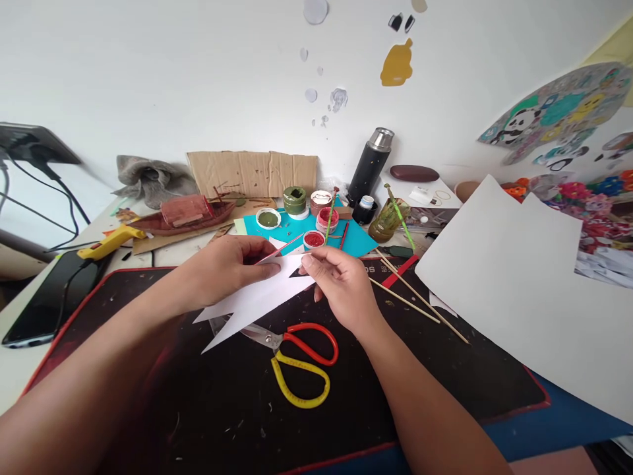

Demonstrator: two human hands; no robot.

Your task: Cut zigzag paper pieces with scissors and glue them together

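Note:
A cut piece of white paper (262,291), with notched, pointed ends, is held between both hands above the dark mat (217,409). My left hand (230,264) pinches its upper left part between thumb and fingers. At its right end, my right hand (339,280) grips the paper with thumb and forefinger. A thin pinkish stick (289,244) shows just beyond the left fingers; whether that hand holds it too is unclear. Below the paper lie scissors (270,340) with one red and one yellow handle, their blades partly covered by it.
Open paint jars (295,201) and lids stand on a blue sheet (359,245) behind the hands. At left are a model boat (182,214), a yellow glue gun (111,241) and a phone (44,307). Wooden sticks (420,297) and large white paper (514,297) lie right. A black flask (370,165) stands behind.

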